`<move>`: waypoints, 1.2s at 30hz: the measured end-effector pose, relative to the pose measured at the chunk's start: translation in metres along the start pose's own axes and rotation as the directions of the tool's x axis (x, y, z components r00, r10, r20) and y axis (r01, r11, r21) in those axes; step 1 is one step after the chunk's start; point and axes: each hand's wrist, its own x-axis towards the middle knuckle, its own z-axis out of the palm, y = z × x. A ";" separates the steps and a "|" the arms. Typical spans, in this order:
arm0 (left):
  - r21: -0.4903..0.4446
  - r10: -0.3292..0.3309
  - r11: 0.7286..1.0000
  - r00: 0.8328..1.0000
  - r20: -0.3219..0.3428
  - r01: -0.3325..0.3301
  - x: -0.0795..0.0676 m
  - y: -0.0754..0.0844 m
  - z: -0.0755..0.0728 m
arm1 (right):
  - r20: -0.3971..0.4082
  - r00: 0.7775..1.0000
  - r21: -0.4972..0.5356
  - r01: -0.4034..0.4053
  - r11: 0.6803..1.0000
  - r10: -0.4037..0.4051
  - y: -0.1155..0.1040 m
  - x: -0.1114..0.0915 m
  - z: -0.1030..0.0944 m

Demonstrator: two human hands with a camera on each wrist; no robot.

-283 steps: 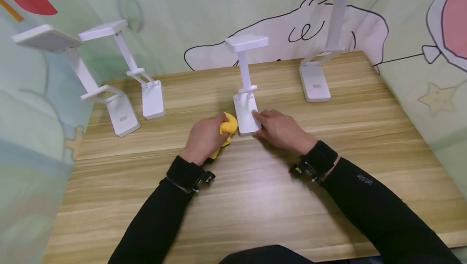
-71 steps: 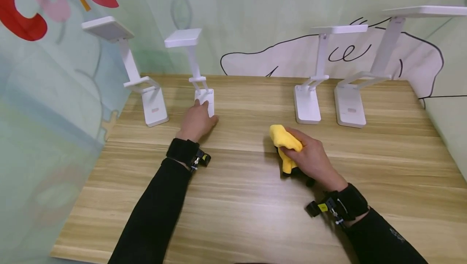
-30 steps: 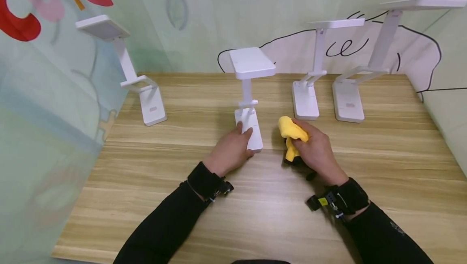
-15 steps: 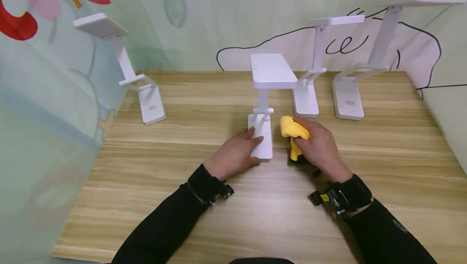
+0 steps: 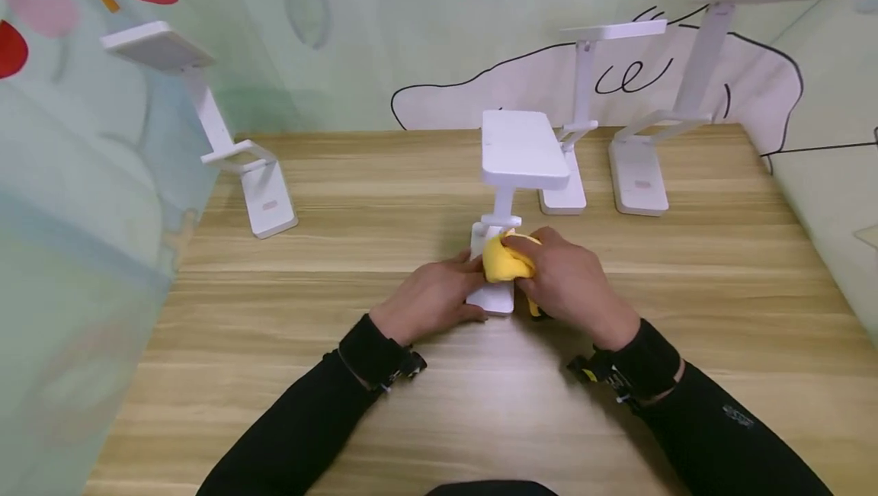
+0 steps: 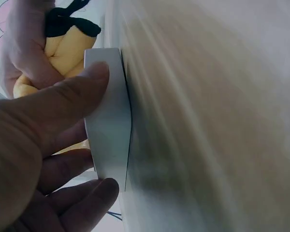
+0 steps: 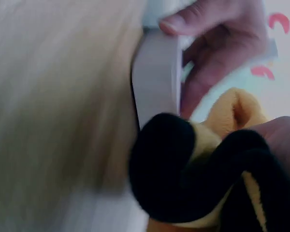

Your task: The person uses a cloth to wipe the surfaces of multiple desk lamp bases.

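In front of me on the table is a white desk lamp (image 5: 524, 147) with a flat head above its base (image 5: 491, 299). My left hand (image 5: 434, 299) grips that base from the left. The left wrist view has the thumb (image 6: 82, 92) on the base's near end and fingers along its side. My right hand (image 5: 572, 283) holds a bunched yellow cloth (image 5: 506, 261) against the top of the base. A black part of the cloth (image 7: 169, 169) hangs beside the base in the right wrist view. Hand and cloth hide much of the base.
Two more white lamps, a smaller one (image 5: 564, 195) and a taller one (image 5: 641, 180), stand behind to the right. Another lamp (image 5: 269, 203) stands at the far left. The wooden table (image 5: 329, 244) ends at a printed wall (image 5: 329, 100).
The left hand has brought the lamp from the back left to the front middle. The cloth, apart from the lamp half a second ago, has moved left onto its base.
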 end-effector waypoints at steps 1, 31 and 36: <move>0.008 -0.003 1.000 1.000 -0.003 0.003 0.000 0.000 0.000 | 0.014 1.000 -0.013 0.006 1.000 -0.006 -0.003 0.002 0.002; 0.091 -0.052 0.994 0.998 -0.016 0.054 -0.002 0.016 -0.002 | 0.008 0.995 -0.062 0.102 0.993 -0.102 -0.023 0.028 0.001; 0.074 -0.072 0.995 0.997 -0.009 0.072 0.001 0.019 -0.002 | 0.040 0.997 -0.102 0.075 0.992 -0.072 -0.017 0.025 0.000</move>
